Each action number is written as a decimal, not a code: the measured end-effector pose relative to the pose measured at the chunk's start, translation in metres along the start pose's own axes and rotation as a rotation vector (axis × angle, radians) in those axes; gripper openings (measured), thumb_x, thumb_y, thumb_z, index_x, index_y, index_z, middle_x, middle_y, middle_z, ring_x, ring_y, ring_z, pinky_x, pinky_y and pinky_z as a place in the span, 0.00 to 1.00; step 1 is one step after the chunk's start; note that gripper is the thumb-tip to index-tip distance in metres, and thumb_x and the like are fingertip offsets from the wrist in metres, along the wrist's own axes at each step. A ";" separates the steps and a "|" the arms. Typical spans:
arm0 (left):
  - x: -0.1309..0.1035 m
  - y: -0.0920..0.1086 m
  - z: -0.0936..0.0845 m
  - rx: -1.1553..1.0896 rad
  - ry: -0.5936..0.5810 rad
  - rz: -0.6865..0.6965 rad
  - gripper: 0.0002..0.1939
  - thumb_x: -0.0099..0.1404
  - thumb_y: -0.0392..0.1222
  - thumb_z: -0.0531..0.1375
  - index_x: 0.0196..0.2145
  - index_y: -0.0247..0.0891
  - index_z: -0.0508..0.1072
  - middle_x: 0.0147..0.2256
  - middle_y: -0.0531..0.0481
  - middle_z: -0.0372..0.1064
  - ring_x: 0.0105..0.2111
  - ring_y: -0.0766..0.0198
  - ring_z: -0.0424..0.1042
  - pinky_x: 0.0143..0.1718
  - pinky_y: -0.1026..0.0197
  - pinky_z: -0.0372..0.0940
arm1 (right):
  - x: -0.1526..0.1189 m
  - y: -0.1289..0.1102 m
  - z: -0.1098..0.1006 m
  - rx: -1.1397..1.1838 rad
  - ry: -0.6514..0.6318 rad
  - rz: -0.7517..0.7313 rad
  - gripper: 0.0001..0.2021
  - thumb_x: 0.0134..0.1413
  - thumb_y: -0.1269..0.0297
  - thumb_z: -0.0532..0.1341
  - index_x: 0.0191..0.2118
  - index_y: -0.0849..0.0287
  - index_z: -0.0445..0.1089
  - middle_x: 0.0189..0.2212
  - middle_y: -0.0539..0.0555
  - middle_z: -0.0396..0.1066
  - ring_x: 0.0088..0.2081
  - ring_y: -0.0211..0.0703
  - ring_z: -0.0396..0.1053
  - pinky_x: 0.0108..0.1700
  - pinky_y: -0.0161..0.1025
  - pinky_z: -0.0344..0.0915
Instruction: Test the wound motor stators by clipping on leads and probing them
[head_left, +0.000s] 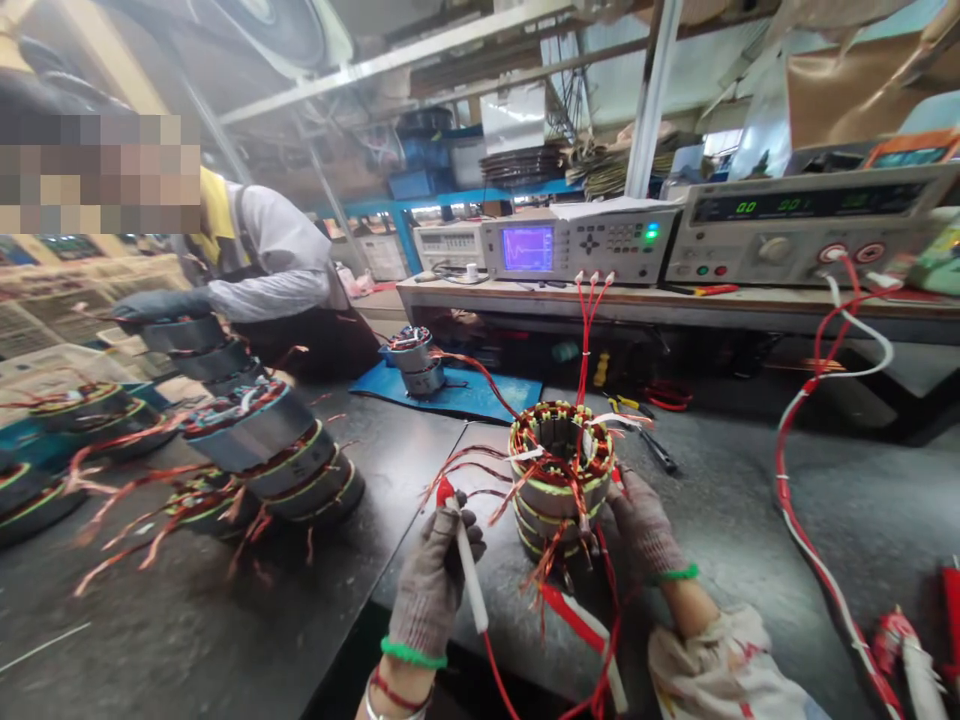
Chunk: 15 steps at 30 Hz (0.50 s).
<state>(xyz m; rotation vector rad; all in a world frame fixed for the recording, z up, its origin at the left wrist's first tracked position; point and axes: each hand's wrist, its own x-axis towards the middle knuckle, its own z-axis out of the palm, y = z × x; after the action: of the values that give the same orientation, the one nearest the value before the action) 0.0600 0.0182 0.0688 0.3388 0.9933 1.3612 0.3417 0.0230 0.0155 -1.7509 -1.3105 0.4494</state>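
My left hand (pixel 439 570), in a grey knit glove with a green cuff, grips a test lead clip (pixel 466 575) with a red tip and white sleeve. Its tip is near loose copper wire ends left of a stator (pixel 562 490). This stator has copper windings and yellow-green insulation, and stands on others in a stack. My right hand (pixel 646 525), gloved alike, is closed at the stator's right side. A bit of red shows at its fingertips, which are partly hidden. Another red-and-white lead clip (pixel 581 620) hangs below the stack's front.
Stacked stators (pixel 292 460) stand at left, where a co-worker (pixel 262 240) handles more. A smaller stator (pixel 414 365) sits on a blue mat (pixel 495 395). Behind are a tester with a purple screen (pixel 527 248) and another meter (pixel 810 235). Pliers (pixel 656 450) lie right of the stack.
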 end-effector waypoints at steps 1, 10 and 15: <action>0.000 0.000 -0.001 0.003 -0.008 0.007 0.26 0.45 0.45 0.78 0.40 0.34 0.78 0.28 0.51 0.76 0.22 0.68 0.74 0.25 0.66 0.73 | -0.001 0.000 0.000 0.005 0.013 0.015 0.25 0.56 0.47 0.51 0.45 0.60 0.75 0.39 0.63 0.78 0.39 0.56 0.74 0.45 0.52 0.70; -0.007 0.004 0.009 0.035 -0.063 0.036 0.31 0.44 0.49 0.79 0.42 0.34 0.77 0.29 0.53 0.75 0.24 0.69 0.74 0.28 0.66 0.72 | 0.007 -0.026 -0.004 0.081 0.073 0.010 0.24 0.47 0.51 0.54 0.44 0.61 0.74 0.33 0.58 0.76 0.33 0.49 0.70 0.41 0.45 0.69; -0.016 0.010 0.002 0.109 -0.110 0.078 0.30 0.43 0.52 0.79 0.40 0.36 0.76 0.28 0.54 0.74 0.24 0.68 0.74 0.28 0.64 0.72 | -0.035 -0.032 -0.029 0.045 0.044 0.096 0.21 0.48 0.44 0.60 0.35 0.58 0.72 0.27 0.51 0.69 0.30 0.43 0.62 0.37 0.41 0.65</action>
<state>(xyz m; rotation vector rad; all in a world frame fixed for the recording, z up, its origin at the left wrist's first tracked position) 0.0567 0.0066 0.0829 0.5335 0.9731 1.3460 0.3307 -0.0193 0.0503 -1.7818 -1.1811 0.4880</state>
